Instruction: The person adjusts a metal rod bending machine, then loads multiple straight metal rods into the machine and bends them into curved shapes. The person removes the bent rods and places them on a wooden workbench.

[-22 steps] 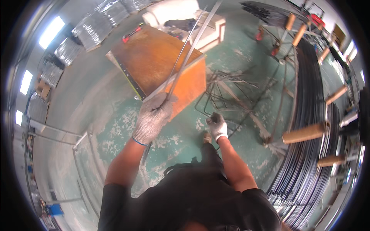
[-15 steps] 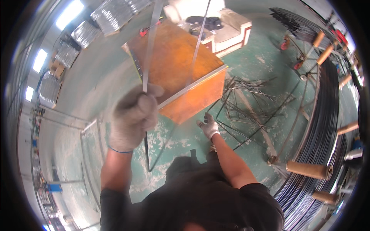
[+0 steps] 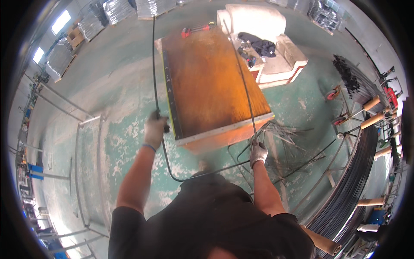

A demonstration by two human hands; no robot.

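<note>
A long dark metal rod, bent into a U, stands in front of me with its two legs pointing away. My left hand, in a pale work glove, is closed round the left leg beside the near left corner of a wooden-topped table. Around the right leg, close to its lower bend, my gloved right hand is closed. The crosspiece runs low between my hands, near my dark shirt. Both legs reach up along the table, the right one passing across its top.
Loose bent rods lie on the floor to the right of the table. A pale armchair with dark cloth stands behind it. A rack of long dark rods curves along the right. A metal frame is at left.
My left hand has lowered and moved away from the view with the rod. My right hand, open before, has closed on the rod's right leg. The view has shifted.
</note>
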